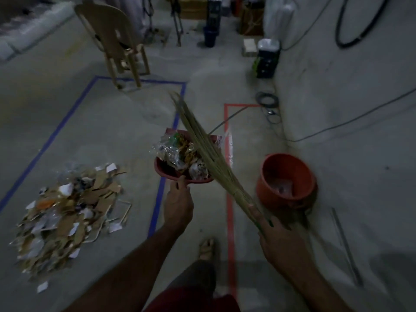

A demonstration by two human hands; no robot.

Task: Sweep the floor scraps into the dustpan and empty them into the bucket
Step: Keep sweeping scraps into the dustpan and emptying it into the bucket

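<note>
Holding a red dustpan (180,174) heaped with scraps (180,152) off the floor, left hand (177,203) clamped on its near edge. Right hand (281,239) gripping a straw broom (202,149) laid across the pan. Orange bucket (286,179) just right; scrap pile (67,212) well left.

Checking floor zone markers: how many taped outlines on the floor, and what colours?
2. A blue tape outline on the left encloses the scrap pile; a red tape outline on the right runs beside the orange bucket. Both continue out of view.
</note>
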